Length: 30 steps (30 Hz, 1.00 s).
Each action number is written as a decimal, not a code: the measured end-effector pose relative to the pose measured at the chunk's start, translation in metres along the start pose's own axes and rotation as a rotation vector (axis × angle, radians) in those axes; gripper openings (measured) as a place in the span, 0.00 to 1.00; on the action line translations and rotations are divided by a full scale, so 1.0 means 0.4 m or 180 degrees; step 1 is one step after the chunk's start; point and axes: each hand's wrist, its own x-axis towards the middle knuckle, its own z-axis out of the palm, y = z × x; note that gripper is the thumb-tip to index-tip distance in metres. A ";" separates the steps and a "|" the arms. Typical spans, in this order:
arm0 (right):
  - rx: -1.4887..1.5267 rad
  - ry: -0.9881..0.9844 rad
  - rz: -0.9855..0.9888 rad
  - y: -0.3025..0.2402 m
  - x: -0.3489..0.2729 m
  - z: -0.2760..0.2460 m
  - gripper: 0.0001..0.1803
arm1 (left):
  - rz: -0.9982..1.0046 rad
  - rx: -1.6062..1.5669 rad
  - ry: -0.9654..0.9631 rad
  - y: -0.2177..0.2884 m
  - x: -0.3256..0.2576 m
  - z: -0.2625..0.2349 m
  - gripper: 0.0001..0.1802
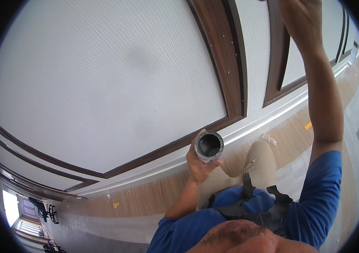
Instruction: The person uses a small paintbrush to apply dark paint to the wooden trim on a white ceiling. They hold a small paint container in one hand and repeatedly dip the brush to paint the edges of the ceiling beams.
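My left hand [196, 164] is wrapped round a small round cup [209, 145] with a grey, smeared rim. Dark material shows inside the cup, which I see from above. It is held close to the lower rail of a dark brown frame moulding [166, 152] on the wall. My right hand [303, 12] is raised at the top edge, near a second brown frame [275, 55]. Its fingers run out of the picture, so what they hold or touch is hidden. White specks dot the wide upright brown trim [221, 50] between the two hands.
A white textured wall panel [103, 76] fills the left. White skirting [268, 122] runs along the wall's foot. Below lies a wood-look floor strip [145, 200] beside pale sheeting [120, 223], with crumpled clear plastic [268, 138] near my knee. Dark chairs [40, 208] stand far left.
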 end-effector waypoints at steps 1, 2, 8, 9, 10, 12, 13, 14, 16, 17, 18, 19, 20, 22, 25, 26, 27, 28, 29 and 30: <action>-0.0239 -0.0007 -0.0039 -0.004 0.013 0.017 0.16 | -0.0043 0.0016 0.0048 -0.002 -0.003 -0.007 0.57; -0.0472 -0.0017 -0.0076 -0.004 0.020 0.032 0.17 | -0.0064 0.0038 0.0086 -0.002 -0.009 -0.012 0.57; -0.0806 -0.0695 0.0002 0.007 0.081 0.001 0.20 | -0.0085 0.0005 0.0098 -0.005 -0.015 -0.026 0.56; -0.0793 -0.0830 -0.0098 0.016 0.082 0.001 0.20 | -0.0100 0.0027 0.0112 -0.005 -0.016 -0.030 0.56; -0.0886 -0.0804 -0.0024 0.022 0.083 0.004 0.20 | -0.0114 0.0044 0.0117 -0.006 -0.017 -0.032 0.55; -0.1084 -0.0760 0.0120 0.022 0.088 0.017 0.20 | -0.0141 0.0037 0.0177 -0.007 -0.020 -0.033 0.56; -0.1077 -0.0742 0.0141 0.012 0.089 0.027 0.19 | -0.0153 0.0028 0.0206 -0.006 -0.021 -0.033 0.56; -0.1076 -0.0721 0.0160 -0.004 0.087 0.037 0.19 | -0.0148 0.0047 0.0202 -0.004 -0.021 -0.033 0.56; -0.1095 -0.0667 0.0247 -0.016 0.090 0.053 0.19 | -0.0131 0.0070 0.0184 -0.004 -0.018 -0.034 0.56; -0.1110 -0.0630 0.0320 -0.013 0.092 0.058 0.19 | -0.0136 0.0062 0.0169 -0.004 -0.018 -0.035 0.56; -0.1107 -0.0611 0.0378 -0.011 0.094 0.061 0.18 | -0.0138 0.0056 0.0156 -0.006 -0.018 -0.036 0.56; -0.1107 -0.0595 0.0431 -0.009 0.097 0.063 0.18 | -0.0139 0.0050 0.0144 -0.008 -0.017 -0.037 0.56; -0.1093 -0.0599 0.0474 -0.009 0.099 0.066 0.18 | -0.0128 0.0016 0.0150 -0.010 -0.017 -0.036 0.56; -0.1140 -0.0579 0.0676 -0.005 0.106 0.070 0.17 | -0.0115 -0.0028 0.0170 -0.012 -0.018 -0.033 0.56; -0.1259 -0.0562 0.0814 -0.006 0.116 0.078 0.17 | -0.0097 -0.0053 0.0170 -0.013 -0.018 -0.035 0.56; -0.1235 -0.0584 0.0651 -0.002 0.107 0.075 0.17 | -0.0090 -0.0030 0.0176 -0.014 -0.020 -0.036 0.56; -0.1225 -0.0598 0.0570 0.000 0.105 0.071 0.17 | -0.0085 -0.0009 0.0178 -0.015 -0.021 -0.038 0.56; -0.1211 -0.0610 0.0486 0.003 0.102 0.068 0.16 | -0.0079 0.0011 0.0181 -0.016 -0.022 -0.038 0.56; -0.1206 -0.0615 0.0483 0.004 0.103 0.066 0.16 | -0.0069 0.0023 0.0185 -0.016 -0.022 -0.038 0.55; -0.1210 -0.0622 0.0497 0.004 0.102 0.067 0.16 | -0.0063 0.0032 0.0187 -0.014 -0.021 -0.037 0.55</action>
